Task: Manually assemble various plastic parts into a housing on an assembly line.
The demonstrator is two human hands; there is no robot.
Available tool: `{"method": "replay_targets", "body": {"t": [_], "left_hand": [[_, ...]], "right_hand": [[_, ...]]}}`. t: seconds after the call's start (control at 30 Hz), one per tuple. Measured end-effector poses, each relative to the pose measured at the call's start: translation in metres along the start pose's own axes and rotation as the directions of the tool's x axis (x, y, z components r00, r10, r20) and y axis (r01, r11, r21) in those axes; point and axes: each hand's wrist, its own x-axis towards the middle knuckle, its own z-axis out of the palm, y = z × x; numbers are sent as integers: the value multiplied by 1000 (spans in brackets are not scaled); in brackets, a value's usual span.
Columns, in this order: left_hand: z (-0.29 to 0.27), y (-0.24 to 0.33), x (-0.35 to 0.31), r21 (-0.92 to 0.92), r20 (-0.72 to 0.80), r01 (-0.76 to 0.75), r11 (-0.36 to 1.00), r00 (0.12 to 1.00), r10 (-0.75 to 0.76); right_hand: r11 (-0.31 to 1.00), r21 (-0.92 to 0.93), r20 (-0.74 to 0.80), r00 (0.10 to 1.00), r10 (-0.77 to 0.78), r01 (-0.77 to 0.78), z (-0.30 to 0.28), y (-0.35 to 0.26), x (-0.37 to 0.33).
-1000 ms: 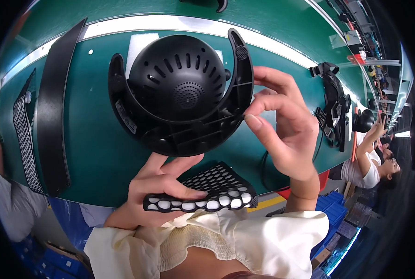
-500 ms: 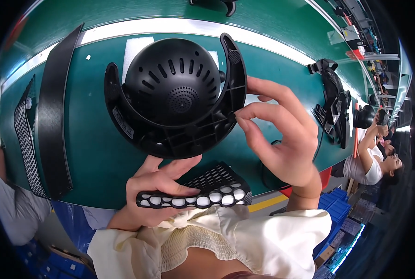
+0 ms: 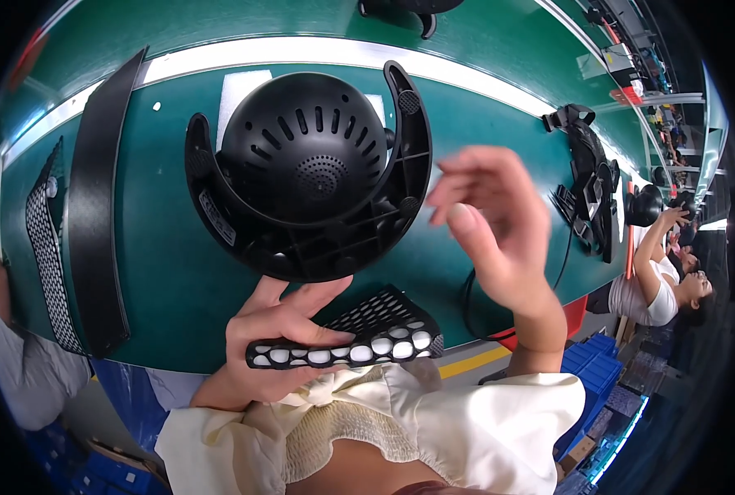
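A black dome-shaped device (image 3: 305, 153) with slots and a patch of small holes sits in a black crescent-shaped stand (image 3: 413, 161), its ribbed underside showing. Round dark pads show on the stand, one near its right tip and one lower on the right side. My left hand (image 3: 272, 330) is closed on a bent black sheet of round pads (image 3: 367, 351) with white backing showing through its holes. Two of its fingers reach the stand's near edge. To the right of the stand, my right hand (image 3: 503, 227) is apart from it, fingers spread and partly blurred, with nothing visible in them.
On the green table (image 3: 161, 247), a long black strip (image 3: 95, 206) and another perforated sheet (image 3: 46, 247) lie at left. White foam (image 3: 239, 87) shows behind the device. Black straps (image 3: 590, 173) lie at right, near a cable (image 3: 466, 305). A co-worker (image 3: 652, 301) is at far right.
My right hand has let go of the stand's right side and drawn back to the right, uncovering a round pad there. The left hand still holds the sheet, hardly moved.
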Motion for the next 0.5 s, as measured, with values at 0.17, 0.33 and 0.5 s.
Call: {"method": "replay_targets", "body": {"t": [0.17,0.33,0.5], "left_hand": [[-5,-1,-4,113,20,62,992,998,-65],[-8,-2,-6,56,-10,102,993,995,-102],[-3,7,3,56,62,49,997,997,-52]], "right_hand": [[836,314,285,885,368,-449,11,0,13],[800,417,290,897,333,-431,17,5,8],[785,381,599,777,194,-489,9,13,22]]}}
